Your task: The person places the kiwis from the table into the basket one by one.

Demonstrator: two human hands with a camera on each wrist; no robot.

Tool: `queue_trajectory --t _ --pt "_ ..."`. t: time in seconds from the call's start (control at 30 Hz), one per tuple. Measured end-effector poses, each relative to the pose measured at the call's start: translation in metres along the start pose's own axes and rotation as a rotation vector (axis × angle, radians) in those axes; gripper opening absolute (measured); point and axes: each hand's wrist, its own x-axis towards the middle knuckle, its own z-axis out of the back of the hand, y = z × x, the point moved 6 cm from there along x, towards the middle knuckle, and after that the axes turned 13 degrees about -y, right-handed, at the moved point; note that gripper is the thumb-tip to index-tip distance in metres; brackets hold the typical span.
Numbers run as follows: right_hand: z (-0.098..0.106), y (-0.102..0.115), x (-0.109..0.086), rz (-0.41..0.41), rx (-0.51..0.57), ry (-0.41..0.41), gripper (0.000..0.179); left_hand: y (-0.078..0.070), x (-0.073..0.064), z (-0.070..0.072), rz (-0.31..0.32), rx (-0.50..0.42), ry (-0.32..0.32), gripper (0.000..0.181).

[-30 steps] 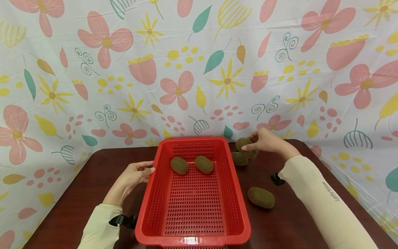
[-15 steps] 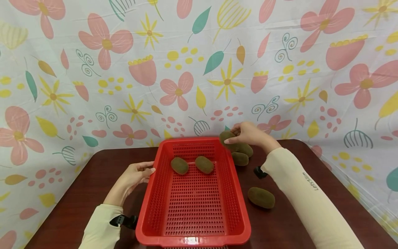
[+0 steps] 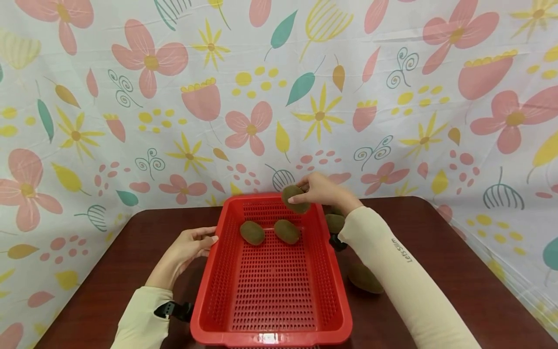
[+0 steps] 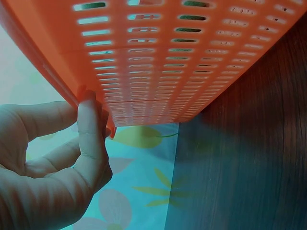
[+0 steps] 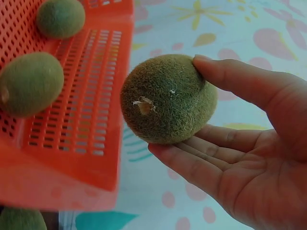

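My right hand (image 3: 321, 190) holds a fuzzy brown kiwi (image 5: 165, 100) between thumb and fingers, above the back right part of a red plastic basket (image 3: 272, 337). Inside the basket, towards its back, two more kiwis lie apart: a left one (image 3: 252, 233) and a right one (image 3: 286, 231). At the basket's left side, my left hand (image 3: 192, 246) grips the rim, as the left wrist view shows with thumb and fingers (image 4: 88, 129) at the edge.
Right of the basket, a kiwi (image 3: 334, 223) lies on the dark wooden table (image 3: 109, 271), with another partly hidden behind it by my right arm. A nearer kiwi (image 3: 364, 279) is partly covered by the sleeve. A floral cloth (image 3: 270, 72) hangs behind the table.
My right hand has lifted the kiwi from beside the basket and carried it left, over the rim to above the basket's back. The left hand and basket have stayed put.
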Motion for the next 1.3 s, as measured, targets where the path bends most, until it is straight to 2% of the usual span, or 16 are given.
queue_trajectory --t 0.13,0.3,0.5,0.67,0.93,1.3 --pt "-0.011 0.007 0.004 0.007 0.003 0.001 0.052 0.001 0.000 0.000 -0.004 0.001 -0.003 0.047" --pt "-0.027 0.012 0.008 0.013 0.080 0.038 0.043 0.001 0.000 0.000 -0.007 0.000 -0.003 0.047" --pt "-0.042 0.020 0.010 0.051 0.041 0.056 0.039 0.001 0.001 0.000 -0.011 -0.008 0.001 0.047" --pt "-0.059 0.026 0.009 0.058 0.055 0.115 0.025 0.001 0.000 0.000 -0.016 -0.003 -0.001 0.047" --pt "-0.087 0.029 0.004 0.040 -0.016 0.220 0.054 0.002 0.000 -0.001 -0.004 -0.007 -0.008 0.047" --pt "-0.106 0.027 0.000 0.032 -0.053 0.296 0.058 0.001 0.000 0.000 -0.007 0.002 -0.004 0.048"
